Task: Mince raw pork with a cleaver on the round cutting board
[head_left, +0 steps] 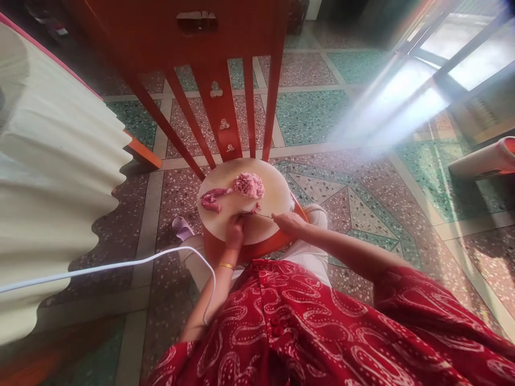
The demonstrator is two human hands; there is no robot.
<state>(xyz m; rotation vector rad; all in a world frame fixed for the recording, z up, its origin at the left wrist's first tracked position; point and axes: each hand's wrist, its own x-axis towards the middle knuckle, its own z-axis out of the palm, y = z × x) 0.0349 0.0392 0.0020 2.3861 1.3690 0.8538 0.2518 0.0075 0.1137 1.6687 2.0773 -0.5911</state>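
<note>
While a round, pale cutting board (pixel 273 198) is seen resting on an orange stool, a thin knife (pixel 261 215) is gripped in the curled fingers of the right hand (pixel 290 222). The left hand (pixel 234 231) is pressed, fingers together, on a small piece at the board's near edge. Minced pink meat (pixel 249 185) and a strip (pixel 213 198) are left mid-board. Speckled terrazzo floor (pixel 314 115) is seen open to the right.

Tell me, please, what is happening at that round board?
A person in a red patterned dress cuts raw meat on a round board set on an orange stool. The right hand holds a knife; the left hand presses a piece at the blade. A chopped pile and an uncut strip lie further back on the board. A red chair stands behind.
</note>
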